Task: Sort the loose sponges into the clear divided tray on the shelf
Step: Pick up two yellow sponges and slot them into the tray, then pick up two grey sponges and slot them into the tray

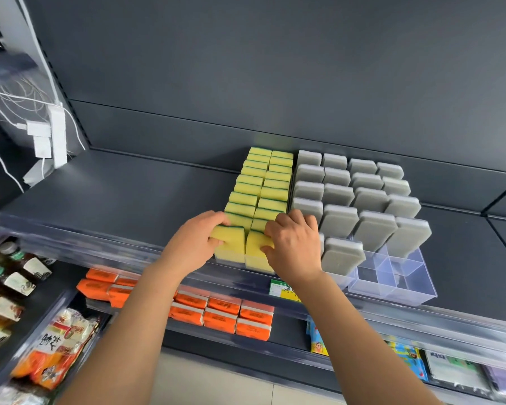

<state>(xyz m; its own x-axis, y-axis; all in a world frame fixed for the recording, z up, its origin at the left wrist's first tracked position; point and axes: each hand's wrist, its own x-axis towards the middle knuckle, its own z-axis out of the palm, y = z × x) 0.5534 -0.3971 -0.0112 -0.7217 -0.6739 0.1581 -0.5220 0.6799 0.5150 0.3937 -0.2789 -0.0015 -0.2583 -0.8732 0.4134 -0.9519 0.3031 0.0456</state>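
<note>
A clear divided tray [403,276] stands on the dark shelf. Its left two columns hold upright yellow sponges with green backs [268,182]. The columns to the right hold upright grey sponges [368,200]. My left hand [196,244] grips the front yellow sponge of the left column [231,244]. My right hand [292,244] pinches the front yellow sponge of the second column [256,252]. Both front sponges stand in the tray's front row. The tray's front right compartments hold nothing.
The dark shelf [129,194] stretches to the left of the tray. A white power strip with cables [56,135] hangs at the far left. Below lie orange packets [219,314], bottles [9,270] and snack bags [56,346]. A price label [281,290] sits on the shelf edge.
</note>
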